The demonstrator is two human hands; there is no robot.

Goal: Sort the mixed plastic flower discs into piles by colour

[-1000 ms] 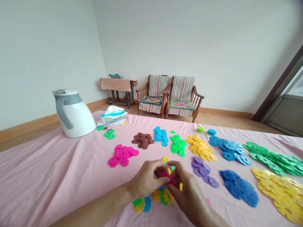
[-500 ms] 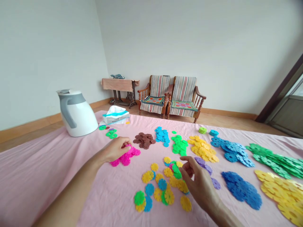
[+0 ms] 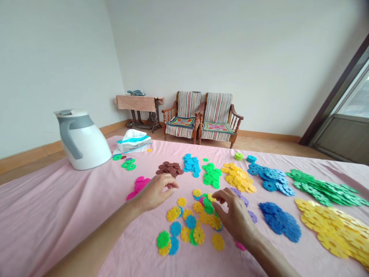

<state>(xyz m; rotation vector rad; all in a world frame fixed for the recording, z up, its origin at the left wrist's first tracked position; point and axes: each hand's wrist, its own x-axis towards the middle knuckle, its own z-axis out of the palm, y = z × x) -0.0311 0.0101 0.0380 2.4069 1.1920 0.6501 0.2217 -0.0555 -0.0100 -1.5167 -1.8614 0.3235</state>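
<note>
Here we go: bright plastic snowflake discs scattered mid-cloth, and the right hand curls down over them, fingertips right at a yellow one, no clear grip there! The left hand hangs loosely curled just near the far brown disc pile, can't tell if it's holding anything. Far left, a tissue packet sits on the pink cloth, its print too small to read!

Bright, even daylight, apparently from the glazed door at upper right, which is overexposed. Faint, soft shadows lie beneath the kettle. Wide-angle distortion bows the far edge of the pink sheet and tilts the walls; the top right corner darkens. The plastic discs are sharp, without blur.
</note>
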